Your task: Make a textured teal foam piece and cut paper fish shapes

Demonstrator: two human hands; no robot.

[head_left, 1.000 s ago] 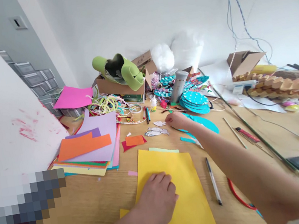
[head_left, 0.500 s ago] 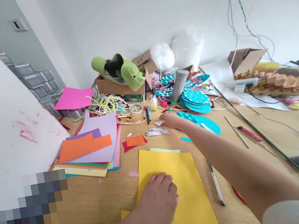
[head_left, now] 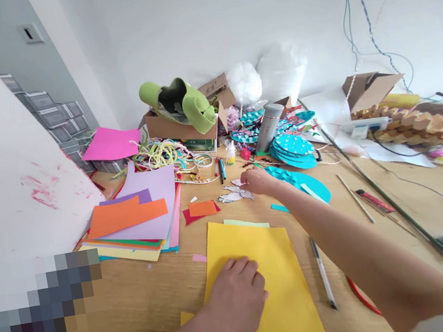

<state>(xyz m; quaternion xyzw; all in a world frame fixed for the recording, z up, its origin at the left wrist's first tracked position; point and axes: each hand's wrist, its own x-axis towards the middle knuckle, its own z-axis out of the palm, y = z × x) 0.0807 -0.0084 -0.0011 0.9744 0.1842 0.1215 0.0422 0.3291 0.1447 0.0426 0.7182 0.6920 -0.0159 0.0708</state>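
Yellow paper (head_left: pixel 283 291) lies on the wooden table in front of me. My left hand (head_left: pixel 241 296) rests on it, fingers curled together; whether anything is under them is hidden. Farther off, my right hand (head_left: pixel 255 180) reaches to the small white paper fish cutouts (head_left: pixel 230 196), its fingertips at the right one. What its fingers pinch, if anything, is too small to tell. An orange paper piece (head_left: pixel 202 209) on a red one lies left of the cutouts. The edge of a pale green strip (head_left: pixel 246 223) shows behind the yellow paper.
Coloured papers (head_left: pixel 145 218) are stacked at the left. A glue bottle (head_left: pixel 230 154), a grey flask (head_left: pixel 270 126) and blue discs (head_left: pixel 293 151) stand or lie farther back. A pen (head_left: pixel 324 276) lies right of the yellow paper, with a long green stick (head_left: pixel 383 195) beyond.
My right hand has shifted slightly, and the fish cutout at its fingertips now lies closer to the others. My left hand stays on the yellow paper. The whole view has moved a little.
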